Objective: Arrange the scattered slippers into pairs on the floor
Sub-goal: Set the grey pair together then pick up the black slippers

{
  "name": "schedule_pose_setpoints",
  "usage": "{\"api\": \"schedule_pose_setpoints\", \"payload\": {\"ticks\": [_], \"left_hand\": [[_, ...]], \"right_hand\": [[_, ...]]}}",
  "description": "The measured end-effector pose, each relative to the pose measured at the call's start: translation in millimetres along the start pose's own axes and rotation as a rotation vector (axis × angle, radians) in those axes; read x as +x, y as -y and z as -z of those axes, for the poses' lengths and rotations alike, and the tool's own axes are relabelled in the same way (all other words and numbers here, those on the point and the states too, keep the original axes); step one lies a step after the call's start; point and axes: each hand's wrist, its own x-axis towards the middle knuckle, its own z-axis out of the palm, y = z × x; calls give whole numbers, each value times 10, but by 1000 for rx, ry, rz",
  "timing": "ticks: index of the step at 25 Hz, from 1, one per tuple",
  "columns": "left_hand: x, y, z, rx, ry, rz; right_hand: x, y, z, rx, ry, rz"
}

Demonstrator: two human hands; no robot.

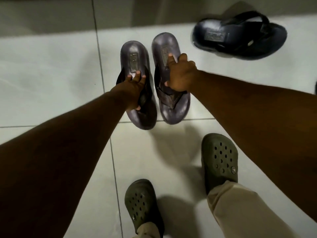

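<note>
Two dark brown thong slippers lie side by side on the pale tiled floor, heels pointing away from me. My left hand (133, 90) grips the left brown slipper (133, 55) around its strap, fingers over the sole. My right hand (180, 74) holds the right brown slipper (173, 107) at its outer edge, thumb under the strap. A third slipper, a black thong slipper (240, 35), lies alone at the upper right, turned sideways and slightly blurred.
My own feet in olive-green clogs, one (142, 203) at the bottom centre and one (219, 158) to its right, stand just in front of the pair. A darker step or wall base (51, 14) runs along the top. A dark object (315, 88) peeks in at the right edge.
</note>
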Motion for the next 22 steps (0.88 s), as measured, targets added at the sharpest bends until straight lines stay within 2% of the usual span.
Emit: {"api": "schedule_pose_setpoints", "payload": {"ticks": [5,8,10,12,16,18,20,22], "left_hand": [[1,11,-13,-1,0,14],[6,-29,16,33,16,28],[-36,-75,149,-10,5,37],[-122,-189,403,-1,-61,-2],[-159,-665,940,260,-247,26],[3,-1036,1094,309,-315,-13],[244,-1491,1227,189,-338,-64],[570,-2013,1325,37,-363,-107]], "right_hand": [[11,36,71,-11,10,40],[-9,-18,97,135,9,52],[-54,-102,163,293,-45,80],[-150,-318,218,381,-174,86],[-573,-1235,146,309,-435,57],[-826,-1878,30,202,-510,-32],[-1107,-2544,-94,97,-539,-184],[-1390,-3198,-247,27,-490,-358]]}}
